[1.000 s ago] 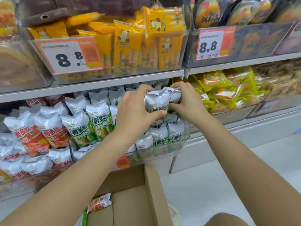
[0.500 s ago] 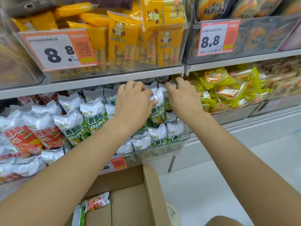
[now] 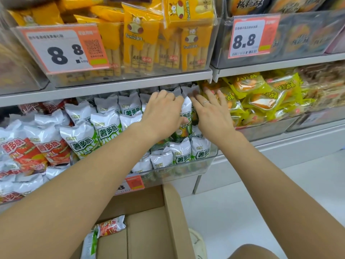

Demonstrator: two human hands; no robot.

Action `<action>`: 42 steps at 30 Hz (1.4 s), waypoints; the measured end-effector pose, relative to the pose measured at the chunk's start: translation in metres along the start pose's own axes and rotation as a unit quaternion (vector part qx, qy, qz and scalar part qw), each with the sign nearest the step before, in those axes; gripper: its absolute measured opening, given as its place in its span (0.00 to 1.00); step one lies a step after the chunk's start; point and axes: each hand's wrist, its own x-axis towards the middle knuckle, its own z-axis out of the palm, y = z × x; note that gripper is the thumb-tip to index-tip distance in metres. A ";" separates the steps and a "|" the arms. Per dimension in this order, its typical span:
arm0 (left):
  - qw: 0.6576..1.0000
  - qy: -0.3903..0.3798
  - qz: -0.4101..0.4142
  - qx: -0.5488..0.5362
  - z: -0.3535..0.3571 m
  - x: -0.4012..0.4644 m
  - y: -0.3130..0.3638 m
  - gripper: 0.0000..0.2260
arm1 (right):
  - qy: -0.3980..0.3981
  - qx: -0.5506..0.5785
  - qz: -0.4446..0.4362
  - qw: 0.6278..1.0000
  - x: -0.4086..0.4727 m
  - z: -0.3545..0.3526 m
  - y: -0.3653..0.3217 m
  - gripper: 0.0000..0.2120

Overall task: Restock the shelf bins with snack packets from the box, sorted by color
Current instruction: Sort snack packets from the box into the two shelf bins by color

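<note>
Two hands work one upright green packet [image 3: 186,116] into the back of the green bin [image 3: 197,165]: the left hand [image 3: 162,113] curls over its left side, thumb on its face, while the right hand [image 3: 211,111] lies flat with fingers spread against its right edge, apparently to seat it among its own colour. Below that bin, the box [image 3: 173,217] shows two packets left, one red [image 3: 110,226] and one green [image 3: 89,245]; left of it sits the red bin [image 3: 28,152].
</note>
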 end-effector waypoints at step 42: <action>0.907 -0.266 -0.243 -0.218 0.060 -0.369 -0.089 0.09 | -0.300 0.186 -0.221 0.909 -0.148 0.005 -0.176 0.16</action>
